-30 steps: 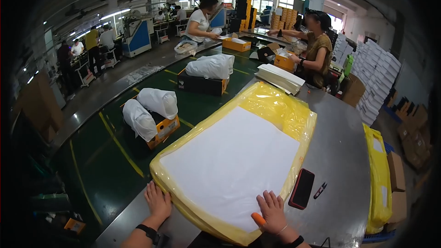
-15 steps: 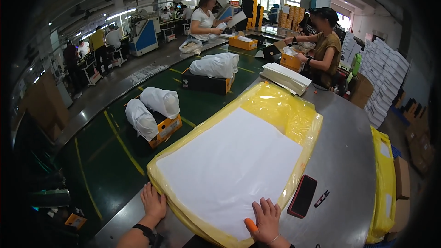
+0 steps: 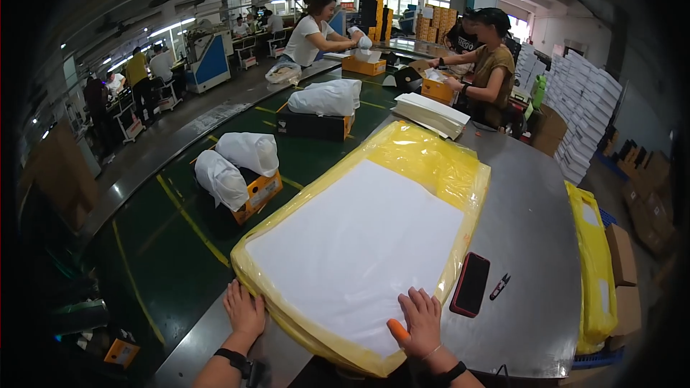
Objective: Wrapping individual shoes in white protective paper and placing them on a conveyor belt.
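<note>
Grey steel desk (image 3: pixel 532 230) carries my yellow-wrapped paper stack (image 3: pixel 366 244) at its near edge; left hand (image 3: pixel 244 310) and right hand (image 3: pixel 420 316) press flat, fingers spread, squaring it, I judge; lifting needs grip underneath

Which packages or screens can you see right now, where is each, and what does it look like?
Yellow bag: big flat plastic pack of white sheets, on the table; left hand at its near edge, right hand on it.
Phone: dark screen, red case, right of the bag.
Orange box: on the belt, white bundles on top.
Black box: farther up the belt.
White boxes: stacked far right.
</note>
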`<control>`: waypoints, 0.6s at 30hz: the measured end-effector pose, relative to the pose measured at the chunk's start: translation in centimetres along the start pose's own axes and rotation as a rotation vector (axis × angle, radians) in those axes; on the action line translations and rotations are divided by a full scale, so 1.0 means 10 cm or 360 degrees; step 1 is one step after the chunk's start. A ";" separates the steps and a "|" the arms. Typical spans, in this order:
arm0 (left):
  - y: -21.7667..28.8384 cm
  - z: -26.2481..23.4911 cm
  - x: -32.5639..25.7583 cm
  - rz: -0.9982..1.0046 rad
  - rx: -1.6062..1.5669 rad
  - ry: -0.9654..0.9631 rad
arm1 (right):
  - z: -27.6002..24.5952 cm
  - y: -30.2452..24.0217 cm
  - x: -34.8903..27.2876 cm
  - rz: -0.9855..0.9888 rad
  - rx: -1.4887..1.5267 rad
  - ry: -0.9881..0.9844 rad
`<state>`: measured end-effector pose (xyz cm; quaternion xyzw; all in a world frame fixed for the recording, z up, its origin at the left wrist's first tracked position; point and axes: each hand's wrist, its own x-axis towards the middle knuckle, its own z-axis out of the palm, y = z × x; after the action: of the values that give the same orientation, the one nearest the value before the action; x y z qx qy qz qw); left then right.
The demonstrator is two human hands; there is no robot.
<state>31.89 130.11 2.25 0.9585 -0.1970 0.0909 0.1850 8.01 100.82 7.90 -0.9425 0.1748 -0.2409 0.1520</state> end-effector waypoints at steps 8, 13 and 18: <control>-0.04 0.01 -0.01 0.0022 -0.0037 0.0025 | 0.02 -0.04 -0.03 0.0012 -0.0011 -0.0009; -0.07 0.03 -0.04 0.0024 -0.0034 0.0039 | 0.04 -0.06 -0.05 0.0009 -0.0010 0.0001; -0.08 -0.01 -0.06 -0.0005 -0.0042 0.0005 | 0.05 -0.07 -0.08 0.0016 -0.0011 0.0002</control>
<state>31.70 130.97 1.92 0.9561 -0.1965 0.0896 0.1981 7.84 101.88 7.43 -0.9420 0.1805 -0.2400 0.1499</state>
